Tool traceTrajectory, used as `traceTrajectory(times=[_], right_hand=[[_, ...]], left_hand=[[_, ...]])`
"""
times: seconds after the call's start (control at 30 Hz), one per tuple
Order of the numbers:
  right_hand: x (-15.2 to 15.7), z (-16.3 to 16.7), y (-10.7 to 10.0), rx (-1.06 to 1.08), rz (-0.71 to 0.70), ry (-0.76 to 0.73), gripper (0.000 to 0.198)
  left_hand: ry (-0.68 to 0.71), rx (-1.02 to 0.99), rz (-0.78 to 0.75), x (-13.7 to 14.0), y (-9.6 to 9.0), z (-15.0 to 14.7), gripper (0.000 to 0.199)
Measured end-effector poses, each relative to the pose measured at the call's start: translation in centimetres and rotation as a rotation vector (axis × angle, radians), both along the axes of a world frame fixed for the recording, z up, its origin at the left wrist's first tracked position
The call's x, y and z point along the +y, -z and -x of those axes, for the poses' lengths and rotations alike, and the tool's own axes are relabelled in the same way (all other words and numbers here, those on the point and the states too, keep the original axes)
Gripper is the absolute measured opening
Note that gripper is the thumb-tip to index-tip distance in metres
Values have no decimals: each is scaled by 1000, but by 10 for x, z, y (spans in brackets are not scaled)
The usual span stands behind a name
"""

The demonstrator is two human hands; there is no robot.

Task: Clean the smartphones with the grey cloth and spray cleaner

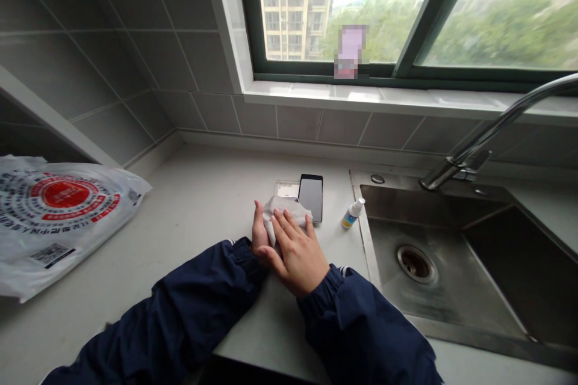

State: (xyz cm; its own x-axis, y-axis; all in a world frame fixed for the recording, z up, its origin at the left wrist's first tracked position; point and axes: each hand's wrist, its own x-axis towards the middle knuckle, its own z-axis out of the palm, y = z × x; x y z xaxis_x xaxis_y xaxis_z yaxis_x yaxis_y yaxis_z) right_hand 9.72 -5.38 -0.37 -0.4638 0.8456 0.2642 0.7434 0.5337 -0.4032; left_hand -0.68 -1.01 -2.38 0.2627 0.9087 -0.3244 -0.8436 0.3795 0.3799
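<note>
A light grey cloth (293, 212) lies between my two hands above the counter. My left hand (259, 233) is under and beside it, thumb upright at the cloth's left edge; its other fingers are mostly hidden. Flat across the top of the cloth rests my right hand (295, 252), fingers stretched out and slightly apart. Whether anything else is inside the cloth cannot be seen. Just beyond, a phone (311, 197) with a dark rim and grey screen lies on the counter. Beside it is a pale, see-through flat item (286, 188), partly covered by the cloth.
A small spray bottle (353, 214) with a white top stands right of the phone, by the rim of the steel sink (369, 240). The tap (474, 143) arches over the basin. On the left, a printed white plastic bag (108, 192) lies on the counter (194, 192).
</note>
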Motion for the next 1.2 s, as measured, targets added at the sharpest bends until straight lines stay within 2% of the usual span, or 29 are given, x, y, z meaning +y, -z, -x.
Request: traceTrajectory(times=[0.13, 0.27, 0.4, 0.63, 0.83, 1.03, 1.2], right_hand=[[-7, 2, 1, 0, -25, -15, 64], [-8, 3, 1, -4, -27, -25, 63], [-3, -1, 0, -4, -3, -6, 60], [3, -7, 0, -15, 9, 94, 54], [3, -6, 1, -23, 13, 144, 57], [3, -8, -1, -36, -10, 75, 60], [0, -6, -2, -25, -37, 21, 58]], left_hand=[[3, 32, 0, 0, -13, 5, 83], [48, 39, -12, 3, -16, 10, 91], [53, 29, -6, 3, -14, 11, 91], [-42, 60, 47, 4, -12, 8, 86], [-32, 15, -41, 4, -11, 6, 86], [-22, 48, -96, 8, -10, 12, 89], [-88, 79, -140, 17, -12, 21, 89]])
